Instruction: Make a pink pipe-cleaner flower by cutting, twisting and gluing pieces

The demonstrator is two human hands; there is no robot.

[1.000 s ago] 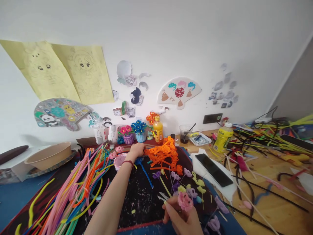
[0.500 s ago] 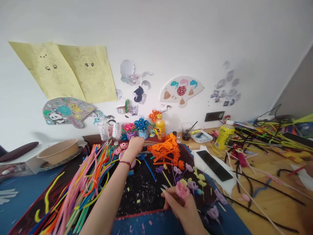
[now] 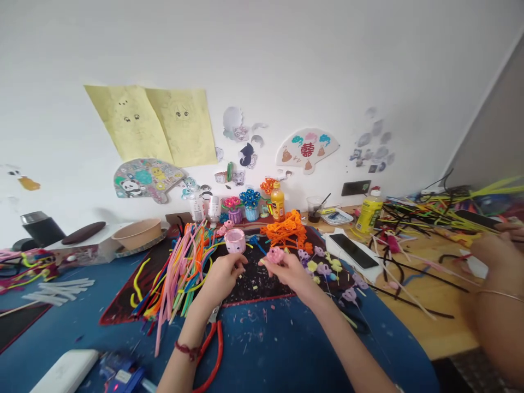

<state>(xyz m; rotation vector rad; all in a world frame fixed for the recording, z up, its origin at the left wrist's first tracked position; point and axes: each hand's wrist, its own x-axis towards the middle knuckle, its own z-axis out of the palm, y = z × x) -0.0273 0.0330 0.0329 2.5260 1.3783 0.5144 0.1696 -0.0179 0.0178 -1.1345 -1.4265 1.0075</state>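
Observation:
Over the dark mat (image 3: 245,292), my right hand (image 3: 286,268) pinches a pink fuzzy-wire flower (image 3: 275,254), its petals showing above the fingers. My left hand (image 3: 227,273) is to the left of it, fingers curled together in a pinch; whatever is between the fingertips is too small to name. Just beyond the left hand stands a small pink pot with a face (image 3: 235,240), apart from the fingers. Red-handled scissors (image 3: 216,349) lie under and beside my left forearm. Lilac and yellow fuzzy-wire flowers (image 3: 323,269) lie right of my right hand.
A bundle of coloured pipe cleaners (image 3: 180,273) lies left, orange pieces (image 3: 289,232) behind. A phone (image 3: 352,250) rests on white paper at right. A blue glue gun (image 3: 123,376) is front left. Another person's arm (image 3: 497,295) reaches in at the right edge.
My left hand has come back from the far side of the mat to near my right hand. The right hand still holds the pink flower. The view shows more of the near table.

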